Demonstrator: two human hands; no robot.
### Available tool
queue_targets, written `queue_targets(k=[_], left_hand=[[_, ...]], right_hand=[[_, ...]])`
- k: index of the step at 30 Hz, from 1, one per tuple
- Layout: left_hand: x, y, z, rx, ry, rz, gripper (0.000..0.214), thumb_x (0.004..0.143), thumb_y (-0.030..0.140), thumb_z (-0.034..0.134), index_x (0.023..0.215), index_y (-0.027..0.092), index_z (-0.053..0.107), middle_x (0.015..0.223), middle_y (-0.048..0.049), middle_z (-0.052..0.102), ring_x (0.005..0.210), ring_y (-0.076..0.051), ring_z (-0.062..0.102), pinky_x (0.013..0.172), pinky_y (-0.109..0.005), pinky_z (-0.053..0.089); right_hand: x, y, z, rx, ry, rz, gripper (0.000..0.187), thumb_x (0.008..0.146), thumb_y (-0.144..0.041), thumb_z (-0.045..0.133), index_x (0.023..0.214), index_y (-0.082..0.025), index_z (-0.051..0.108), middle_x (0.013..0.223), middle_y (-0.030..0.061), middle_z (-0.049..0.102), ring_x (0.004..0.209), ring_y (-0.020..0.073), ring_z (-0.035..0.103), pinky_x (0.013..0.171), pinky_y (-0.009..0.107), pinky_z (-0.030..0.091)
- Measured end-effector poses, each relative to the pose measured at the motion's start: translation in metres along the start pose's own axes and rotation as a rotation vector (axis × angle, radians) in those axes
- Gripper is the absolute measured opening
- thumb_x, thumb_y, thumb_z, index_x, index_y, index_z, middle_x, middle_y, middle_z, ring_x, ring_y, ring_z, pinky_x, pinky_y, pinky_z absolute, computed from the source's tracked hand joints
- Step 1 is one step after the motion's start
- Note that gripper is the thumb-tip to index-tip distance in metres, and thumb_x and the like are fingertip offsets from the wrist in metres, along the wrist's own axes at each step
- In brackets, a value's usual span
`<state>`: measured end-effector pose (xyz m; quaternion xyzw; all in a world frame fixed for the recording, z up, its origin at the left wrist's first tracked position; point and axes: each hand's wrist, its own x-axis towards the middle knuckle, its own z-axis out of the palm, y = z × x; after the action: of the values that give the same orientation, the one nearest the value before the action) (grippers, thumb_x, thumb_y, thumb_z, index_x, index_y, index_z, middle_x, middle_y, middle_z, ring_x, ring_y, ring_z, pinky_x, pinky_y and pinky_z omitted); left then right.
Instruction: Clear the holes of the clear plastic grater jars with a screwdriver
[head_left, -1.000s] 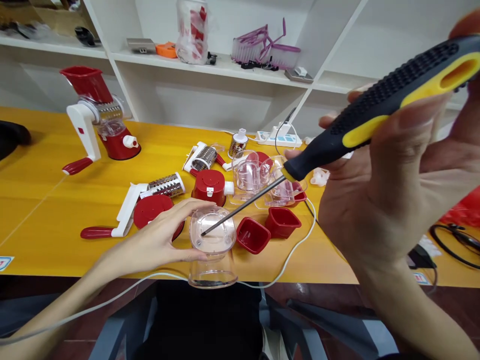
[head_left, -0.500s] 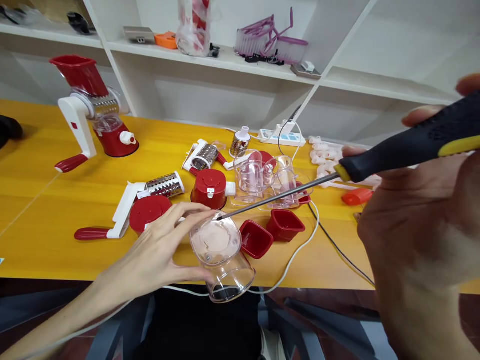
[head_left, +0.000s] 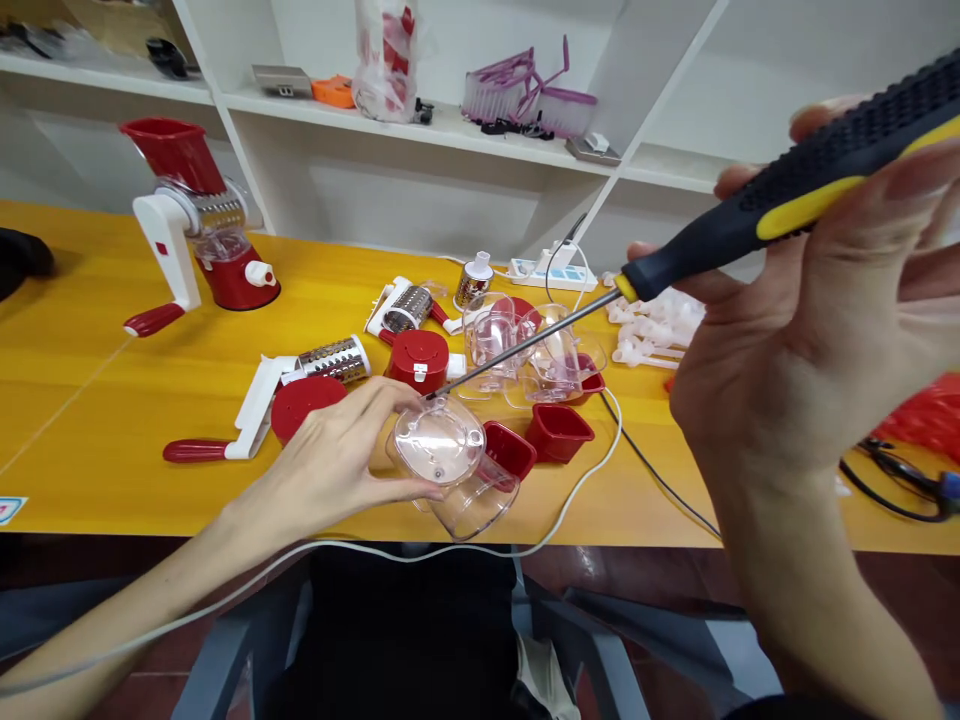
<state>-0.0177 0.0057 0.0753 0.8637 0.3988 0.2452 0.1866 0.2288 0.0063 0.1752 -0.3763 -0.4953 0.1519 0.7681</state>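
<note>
Between its thumb and fingers, my left hand (head_left: 330,460) grips a clear plastic grater housing (head_left: 442,445), tilted near the table's front edge. My right hand (head_left: 795,320), raised at the right, holds a screwdriver (head_left: 720,235) by its black and yellow handle. The long shaft slants down to the left, and its tip is at the housing's far rim, close to my left fingertips. Whether the tip sits in a screw I cannot tell. Behind the housing lie a red square cup (head_left: 559,433), a red base (head_left: 420,360) and two more clear housings (head_left: 491,345).
An assembled red and white rotary grater (head_left: 217,220) stands at the left. A crank handle (head_left: 240,430) and grater drums (head_left: 334,360) lie nearby. A white cable (head_left: 555,530) loops along the front edge. A power strip (head_left: 555,272) and white plastic parts (head_left: 652,325) are farther back.
The housing in my left hand has moved up slightly and turned. The screwdriver tip has shifted up and left with it, while my right hand has moved left and rolled the handle.
</note>
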Motion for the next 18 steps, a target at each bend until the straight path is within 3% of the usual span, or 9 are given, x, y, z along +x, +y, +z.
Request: queue_targets(k=[3, 8, 12, 15, 18], left_hand=[[0.004, 0.003, -0.010, 0.053, -0.039, -0.001, 0.074, 0.076, 0.074, 0.068, 0.127, 0.023, 0.050, 0.128, -0.0093, 0.063, 0.114, -0.031, 0.065, 0.093, -0.046, 0.055], [0.010, -0.002, -0.010, -0.039, -0.137, 0.032, 0.084, 0.076, 0.070, 0.071, 0.142, 0.027, 0.041, 0.143, -0.0107, 0.056, 0.127, -0.032, 0.058, 0.102, -0.046, 0.051], [0.012, -0.009, 0.002, -0.141, -0.097, 0.059, 0.080, 0.076, 0.065, 0.074, 0.139, 0.026, 0.044, 0.140, -0.0109, 0.058, 0.126, -0.031, 0.059, 0.105, -0.045, 0.050], [0.013, -0.014, 0.011, -0.227, -0.056, 0.067, 0.080, 0.072, 0.063, 0.079, 0.133, 0.023, 0.045, 0.135, -0.0114, 0.061, 0.120, -0.029, 0.063, 0.103, -0.044, 0.052], [0.012, -0.015, 0.015, -0.274, -0.024, 0.072, 0.080, 0.070, 0.061, 0.081, 0.129, 0.022, 0.045, 0.132, -0.0117, 0.062, 0.114, -0.027, 0.066, 0.102, -0.043, 0.053]], right_hand=[[-0.001, 0.003, -0.001, -0.023, -0.004, -0.229, 0.035, 0.093, -0.021, 0.062, 0.096, -0.054, 0.074, 0.126, -0.0250, 0.060, 0.119, 0.0186, 0.065, 0.097, 0.037, 0.061], [-0.003, 0.001, 0.007, -0.069, -0.100, -0.324, 0.034, 0.094, -0.024, 0.061, 0.106, -0.054, 0.070, 0.130, -0.0237, 0.057, 0.120, 0.0195, 0.064, 0.097, 0.040, 0.060], [0.006, -0.001, 0.018, -0.153, -0.280, -0.336, 0.029, 0.099, -0.028, 0.057, 0.115, -0.051, 0.063, 0.135, -0.0162, 0.054, 0.114, 0.0187, 0.065, 0.095, 0.039, 0.065], [0.016, 0.002, 0.032, -0.136, -0.425, -0.305, 0.022, 0.097, -0.024, 0.059, 0.113, -0.038, 0.061, 0.121, -0.0074, 0.059, 0.107, 0.0167, 0.065, 0.089, 0.034, 0.067], [0.025, 0.010, 0.048, -0.092, -0.501, -0.193, 0.017, 0.095, -0.027, 0.060, 0.110, -0.031, 0.055, 0.100, -0.0017, 0.060, 0.088, 0.0141, 0.065, 0.060, 0.025, 0.065]])
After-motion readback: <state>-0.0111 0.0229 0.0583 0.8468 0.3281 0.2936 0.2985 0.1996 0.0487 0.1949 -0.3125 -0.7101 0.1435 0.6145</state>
